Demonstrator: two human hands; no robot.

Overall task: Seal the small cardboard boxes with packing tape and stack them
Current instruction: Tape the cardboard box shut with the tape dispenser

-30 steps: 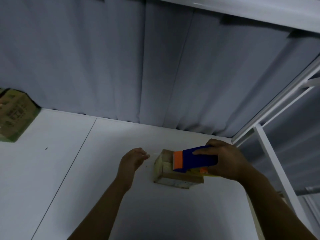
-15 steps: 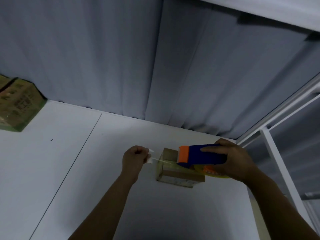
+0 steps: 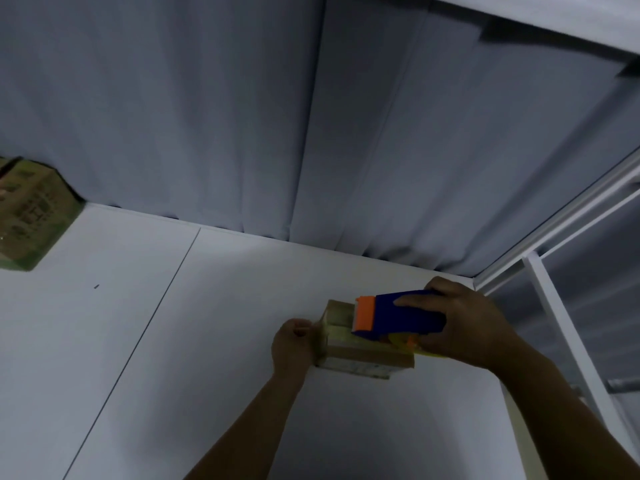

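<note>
A small cardboard box (image 3: 349, 355) is being taped on a white table (image 3: 173, 341), near its right edge. The left hand (image 3: 292, 344) is being held against the box's left end with its fingers curled; whether a tape end is being pinched there cannot be told in the dim light. A blue tape dispenser (image 3: 398, 317) with an orange front is being gripped from above by the right hand (image 3: 474, 327), fingers wrapped over its body, and is being pressed onto the top of the box, its orange end pointing left. A yellowish roll is being shown just under the dispenser. Further back, at the table's far left, a printed carton (image 3: 31, 216) is being kept well apart from the work. Behind everything, a grey curtain (image 3: 242, 116) is being hung along the table's back edge, beside a white frame (image 3: 554, 306) at right.
</note>
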